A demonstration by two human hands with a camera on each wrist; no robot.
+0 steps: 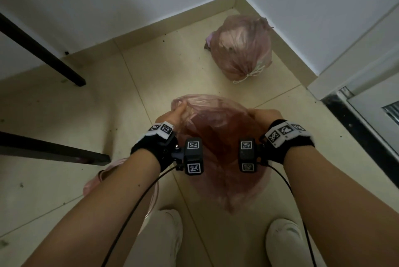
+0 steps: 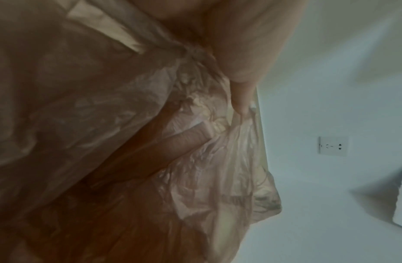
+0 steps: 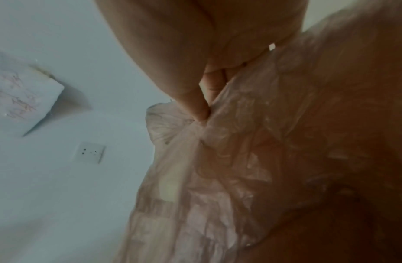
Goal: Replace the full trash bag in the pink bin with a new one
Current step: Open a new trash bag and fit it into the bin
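Observation:
A new translucent pink trash bag [image 1: 218,137] is stretched open between my hands above the floor. My left hand [image 1: 176,113] pinches its rim on the left, thumb [image 2: 242,96] over the plastic [image 2: 195,160] and the other fingers seen through the film. My right hand [image 1: 262,114] grips the rim on the right, thumb [image 3: 195,99] pressing gathered plastic [image 3: 229,169]. The pink bin [image 1: 248,178] shows dimly through the bag below it. The full pink bag [image 1: 241,50], tied with a white drawstring, lies in the corner of the room.
Black table legs [image 1: 43,50] stand at the left. More pink plastic [image 1: 101,176] lies under my left forearm. A dark door threshold [image 1: 356,128] runs along the right. My two shoes [image 1: 282,243] are at the bottom. A wall socket [image 2: 333,146] is on the white wall.

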